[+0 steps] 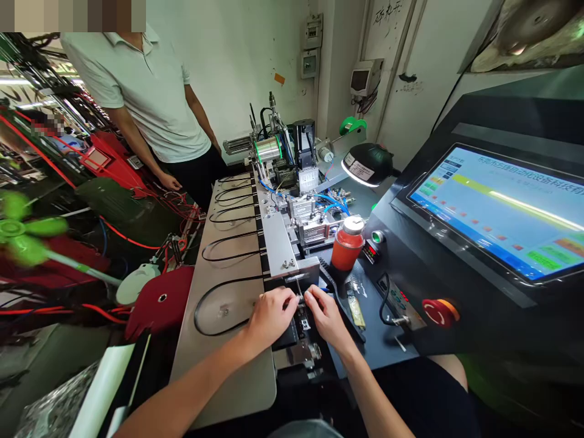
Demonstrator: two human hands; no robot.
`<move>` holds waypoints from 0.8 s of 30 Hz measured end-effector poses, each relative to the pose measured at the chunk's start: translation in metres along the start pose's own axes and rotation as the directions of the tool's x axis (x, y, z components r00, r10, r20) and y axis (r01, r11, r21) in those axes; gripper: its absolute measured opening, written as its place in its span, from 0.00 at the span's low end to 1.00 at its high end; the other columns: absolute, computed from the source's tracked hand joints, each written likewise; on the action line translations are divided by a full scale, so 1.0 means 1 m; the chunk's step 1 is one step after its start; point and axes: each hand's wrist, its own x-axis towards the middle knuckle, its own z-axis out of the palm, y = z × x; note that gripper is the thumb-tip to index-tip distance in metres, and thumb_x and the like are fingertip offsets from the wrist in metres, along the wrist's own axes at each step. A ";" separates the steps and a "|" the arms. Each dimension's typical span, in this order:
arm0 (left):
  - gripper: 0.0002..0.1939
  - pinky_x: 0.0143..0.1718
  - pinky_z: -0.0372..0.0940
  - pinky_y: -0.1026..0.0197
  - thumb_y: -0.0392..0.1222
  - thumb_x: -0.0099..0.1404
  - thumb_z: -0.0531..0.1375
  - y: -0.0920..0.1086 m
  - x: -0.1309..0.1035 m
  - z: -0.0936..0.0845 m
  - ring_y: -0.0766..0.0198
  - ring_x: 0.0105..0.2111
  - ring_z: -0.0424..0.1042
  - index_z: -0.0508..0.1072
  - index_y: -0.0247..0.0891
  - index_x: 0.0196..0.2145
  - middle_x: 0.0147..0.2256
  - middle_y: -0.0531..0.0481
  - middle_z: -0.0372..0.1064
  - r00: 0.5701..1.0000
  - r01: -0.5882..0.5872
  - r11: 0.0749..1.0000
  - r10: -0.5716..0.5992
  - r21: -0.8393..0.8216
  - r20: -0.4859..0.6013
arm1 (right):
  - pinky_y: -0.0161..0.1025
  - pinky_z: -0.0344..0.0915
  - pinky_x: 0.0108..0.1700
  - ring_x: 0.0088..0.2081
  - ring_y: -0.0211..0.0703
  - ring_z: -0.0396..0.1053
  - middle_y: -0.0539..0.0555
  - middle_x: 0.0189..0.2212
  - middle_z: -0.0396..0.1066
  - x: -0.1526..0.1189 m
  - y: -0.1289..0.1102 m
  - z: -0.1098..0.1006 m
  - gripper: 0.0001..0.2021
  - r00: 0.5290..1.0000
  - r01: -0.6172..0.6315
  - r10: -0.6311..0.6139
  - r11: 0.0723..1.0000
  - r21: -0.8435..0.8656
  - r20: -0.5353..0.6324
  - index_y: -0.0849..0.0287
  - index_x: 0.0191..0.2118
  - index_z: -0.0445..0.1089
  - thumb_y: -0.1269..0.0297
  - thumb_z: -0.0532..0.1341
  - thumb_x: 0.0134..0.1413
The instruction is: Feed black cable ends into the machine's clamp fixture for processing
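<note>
Both hands meet over the near end of a metal fixture (305, 325). My left hand (272, 315) is closed, its thumb and index finger pinched beside a thin rod; what they hold is too small to make out. Close by on the right, my right hand (325, 313) is pinched too, fingertips at the same spot, its content hidden. A black cable loop (197, 316) lies on the beige plate (237, 380) left of my left hand, its end running toward the fixture. Beyond my fingers sits a flat silver cover (279, 243).
An orange-red bottle (347, 246) stands beyond my right hand, near a lit lamp (368, 164). To the right are a touchscreen (497, 210) and a red stop button (438, 312). More cable loops line the plate. A person (150, 103) stands at the back left, near a green fan (18, 228).
</note>
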 end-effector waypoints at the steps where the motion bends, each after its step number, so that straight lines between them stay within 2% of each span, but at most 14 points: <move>1: 0.08 0.31 0.60 0.65 0.37 0.67 0.56 -0.002 -0.002 0.001 0.65 0.29 0.72 0.73 0.37 0.31 0.30 0.52 0.72 0.999 -0.041 0.999 0.041 0.023 -0.036 | 0.35 0.50 0.26 0.24 0.36 0.49 0.45 0.22 0.51 -0.001 0.001 0.001 0.15 1.000 0.001 -0.001 1.000 0.015 -0.008 0.56 0.26 0.54 0.57 0.50 0.64; 4: 0.09 0.30 0.62 0.67 0.36 0.69 0.54 -0.007 -0.010 0.002 0.67 0.30 0.72 0.74 0.40 0.40 0.34 0.52 0.72 0.967 -0.212 0.969 0.226 0.126 -0.114 | 0.34 0.50 0.27 0.25 0.36 0.50 0.45 0.22 0.51 -0.003 0.004 0.002 0.15 1.000 0.004 -0.003 1.000 0.024 -0.031 0.56 0.26 0.54 0.57 0.50 0.64; 6: 0.13 0.29 0.62 0.67 0.34 0.70 0.51 -0.009 -0.013 -0.001 0.68 0.30 0.72 0.74 0.43 0.44 0.35 0.53 0.72 0.928 -0.324 0.917 0.356 0.233 -0.111 | 0.34 0.51 0.27 0.25 0.36 0.50 0.45 0.22 0.51 -0.004 0.004 0.003 0.15 0.999 0.002 -0.001 1.000 0.022 -0.035 0.56 0.26 0.54 0.57 0.50 0.64; 9: 0.15 0.28 0.64 0.65 0.30 0.69 0.49 -0.008 -0.014 -0.004 0.65 0.29 0.70 0.73 0.37 0.45 0.35 0.50 0.73 0.863 -0.452 0.792 0.505 0.410 -0.025 | 0.34 0.52 0.27 0.25 0.36 0.51 0.46 0.22 0.52 -0.004 0.005 0.004 0.16 0.999 -0.003 0.004 1.000 0.022 -0.041 0.56 0.26 0.55 0.57 0.50 0.65; 11: 0.15 0.27 0.64 0.63 0.28 0.68 0.49 -0.006 -0.013 -0.006 0.64 0.28 0.69 0.72 0.34 0.45 0.36 0.48 0.74 0.834 -0.507 0.722 0.549 0.471 0.056 | 0.33 0.53 0.27 0.25 0.36 0.52 0.46 0.22 0.52 -0.004 0.006 0.003 0.16 0.999 -0.007 0.008 1.000 0.021 -0.044 0.56 0.26 0.54 0.56 0.49 0.65; 13: 0.14 0.28 0.64 0.63 0.28 0.68 0.50 -0.005 -0.012 -0.006 0.64 0.29 0.69 0.72 0.35 0.45 0.36 0.48 0.74 0.843 -0.498 0.727 0.533 0.473 0.068 | 0.34 0.53 0.27 0.24 0.36 0.52 0.45 0.22 0.52 -0.005 0.005 0.000 0.16 0.999 -0.012 0.013 1.000 0.016 -0.052 0.56 0.26 0.54 0.56 0.49 0.65; 15: 0.12 0.31 0.64 0.63 0.29 0.68 0.52 -0.006 -0.012 -0.007 0.64 0.32 0.70 0.72 0.38 0.44 0.36 0.50 0.73 0.882 -0.433 0.803 0.471 0.409 0.009 | 0.35 0.54 0.27 0.24 0.37 0.54 0.46 0.21 0.54 -0.007 0.001 -0.004 0.16 0.995 -0.008 0.001 0.998 -0.066 -0.103 0.56 0.25 0.56 0.58 0.48 0.66; 17: 0.09 0.34 0.65 0.62 0.32 0.68 0.55 -0.008 -0.013 -0.010 0.62 0.35 0.70 0.73 0.39 0.41 0.35 0.51 0.73 0.924 -0.349 0.881 0.381 0.320 -0.041 | 0.36 0.57 0.31 0.27 0.40 0.60 0.49 0.24 0.61 -0.009 -0.007 -0.008 0.15 0.985 0.041 -0.075 0.977 -0.210 -0.156 0.57 0.28 0.62 0.61 0.48 0.66; 19: 0.05 0.36 0.64 0.61 0.34 0.67 0.56 -0.011 -0.013 -0.015 0.62 0.35 0.70 0.73 0.39 0.37 0.34 0.51 0.72 0.951 -0.289 0.920 0.309 0.265 -0.035 | 0.38 0.61 0.38 0.34 0.44 0.66 0.54 0.31 0.68 -0.012 -0.015 -0.009 0.13 0.975 0.132 -0.184 0.931 -0.339 -0.126 0.57 0.34 0.68 0.64 0.48 0.66; 21: 0.05 0.36 0.63 0.60 0.36 0.67 0.57 -0.013 -0.012 -0.018 0.62 0.34 0.70 0.73 0.38 0.34 0.33 0.51 0.71 0.961 -0.265 0.932 0.275 0.246 -0.006 | 0.40 0.62 0.42 0.39 0.46 0.68 0.56 0.36 0.71 -0.014 -0.020 -0.011 0.12 0.966 0.207 -0.250 0.898 -0.388 -0.064 0.57 0.39 0.70 0.67 0.49 0.66; 22: 0.06 0.36 0.63 0.60 0.37 0.67 0.57 -0.014 -0.011 -0.020 0.62 0.33 0.69 0.72 0.38 0.33 0.32 0.52 0.71 0.963 -0.263 0.935 0.270 0.239 0.004 | 0.40 0.63 0.42 0.38 0.46 0.68 0.56 0.34 0.71 -0.016 -0.021 -0.013 0.13 0.963 0.217 -0.262 0.889 -0.403 -0.059 0.56 0.38 0.71 0.68 0.49 0.66; 24: 0.06 0.35 0.63 0.60 0.36 0.68 0.57 -0.016 -0.009 -0.019 0.63 0.33 0.69 0.72 0.38 0.33 0.32 0.52 0.71 0.964 -0.260 0.939 0.264 0.227 0.013 | 0.41 0.63 0.39 0.35 0.47 0.68 0.55 0.30 0.70 -0.023 -0.021 -0.020 0.14 0.948 0.194 -0.283 0.877 -0.440 -0.146 0.57 0.35 0.70 0.68 0.48 0.66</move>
